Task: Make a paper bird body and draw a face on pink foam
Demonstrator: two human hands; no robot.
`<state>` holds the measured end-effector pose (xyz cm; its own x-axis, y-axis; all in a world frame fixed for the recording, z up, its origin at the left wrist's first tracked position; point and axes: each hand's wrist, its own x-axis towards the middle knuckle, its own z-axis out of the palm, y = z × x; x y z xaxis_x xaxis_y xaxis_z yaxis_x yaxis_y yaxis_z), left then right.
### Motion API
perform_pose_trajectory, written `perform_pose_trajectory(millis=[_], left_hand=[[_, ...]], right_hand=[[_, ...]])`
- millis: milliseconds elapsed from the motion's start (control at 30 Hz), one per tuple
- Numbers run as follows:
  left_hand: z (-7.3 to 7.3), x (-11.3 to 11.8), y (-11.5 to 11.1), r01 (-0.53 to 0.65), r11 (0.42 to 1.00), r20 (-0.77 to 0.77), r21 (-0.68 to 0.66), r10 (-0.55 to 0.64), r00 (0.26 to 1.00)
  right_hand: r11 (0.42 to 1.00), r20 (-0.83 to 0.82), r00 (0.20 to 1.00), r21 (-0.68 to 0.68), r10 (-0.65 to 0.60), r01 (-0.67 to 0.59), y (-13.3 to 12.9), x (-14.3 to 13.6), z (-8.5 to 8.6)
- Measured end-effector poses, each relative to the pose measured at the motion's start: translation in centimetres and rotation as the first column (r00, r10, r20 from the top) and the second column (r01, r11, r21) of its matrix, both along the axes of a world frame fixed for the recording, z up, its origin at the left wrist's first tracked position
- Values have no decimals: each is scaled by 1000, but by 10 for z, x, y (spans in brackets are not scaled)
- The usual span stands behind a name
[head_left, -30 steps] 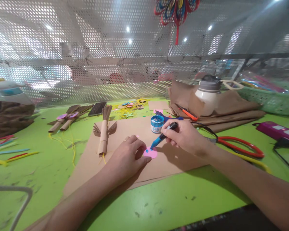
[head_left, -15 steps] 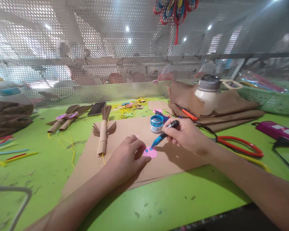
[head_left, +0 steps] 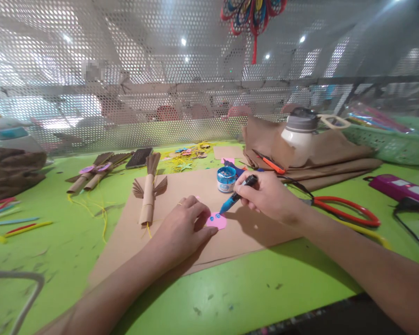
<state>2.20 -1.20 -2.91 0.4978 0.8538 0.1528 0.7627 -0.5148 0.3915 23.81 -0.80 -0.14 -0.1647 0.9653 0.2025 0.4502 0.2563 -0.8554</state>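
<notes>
My right hand (head_left: 261,193) grips a blue marker pen (head_left: 234,197), its tip down at a small rounded pink paper piece (head_left: 217,224). Two small blue marks show on the pink piece, side by side near its upper edge. With thumb and fingers, my left hand (head_left: 190,221) holds the pink piece at its left side, partly covering it. Beneath both hands lies a sheet of brown paper (head_left: 181,253). An open jar of blue paint (head_left: 226,179) stands just beyond the marker. Left of my left hand lies a rolled brown paper figure (head_left: 148,195) with pleated wings and yellow string.
Two similar paper figures (head_left: 97,172) and a phone (head_left: 138,158) lie at the back left. Orange-handled scissors (head_left: 345,209), a purple device (head_left: 400,191), a bottle (head_left: 299,139) and a green basket (head_left: 387,144) are on the right. A perforated screen (head_left: 181,102) borders the back.
Both hands keep nearly the same place, with the marker tip still at the right-hand blue mark. The whole view has shifted very slightly.
</notes>
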Motion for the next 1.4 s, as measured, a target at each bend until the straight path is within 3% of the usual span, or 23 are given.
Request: perform_pose_trajectory(millis=[267, 667, 1000, 1167, 1400], left_hand=[[0, -1, -1, 3, 1000, -4, 4, -3, 1000], [0, -1, 0, 0, 1000, -12, 27, 1, 1000], [1, 0, -1, -2, 1000, -15, 29, 3, 1000], [2, 0, -1, -9, 1000, -18, 4, 9, 1000], [3, 0, -3, -13, 1000, -27, -2, 13, 1000]], right_hand=[[1000, 20, 999, -6, -28, 28, 0, 2, 3], [998, -128, 991, -56, -25, 18, 0, 0, 0], [1000, -45, 999, 2, -3, 3, 0, 3, 1], [999, 75, 997, 45, 19, -22, -3, 6, 5], [995, 132, 987, 17, 96, -99, -7, 8, 15]])
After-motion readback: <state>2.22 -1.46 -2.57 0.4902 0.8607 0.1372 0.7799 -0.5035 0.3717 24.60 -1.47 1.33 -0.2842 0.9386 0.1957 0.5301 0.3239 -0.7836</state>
